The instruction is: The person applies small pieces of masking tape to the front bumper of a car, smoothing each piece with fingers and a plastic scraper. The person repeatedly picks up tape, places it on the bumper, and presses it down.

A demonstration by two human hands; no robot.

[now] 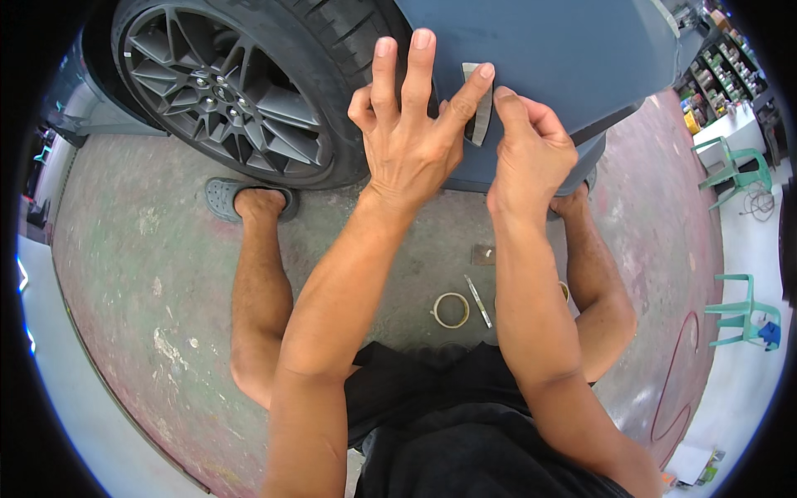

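Note:
In front of me is a blue-grey car bumper [564, 46] beside a dark wheel [220, 91]. A narrow upright recess or insert [480, 126] on the bumper has a pale, tape-like border. My left hand [407, 137] has its fingers spread, with the index fingertip at the top right of this strip. Close by on the right, my right hand [534, 153] is closed in a pinch near the strip's right edge. Whatever lies between its fingertips is hidden or too small to make out.
A tape roll [450, 327] and a slim silver cutter or pen-like tool [478, 300] lie on the worn floor [158, 249] between my legs. Part of another roll [565, 291] shows behind my right forearm. Green chairs [739, 309] and a loose red hose [674, 373] are at the right.

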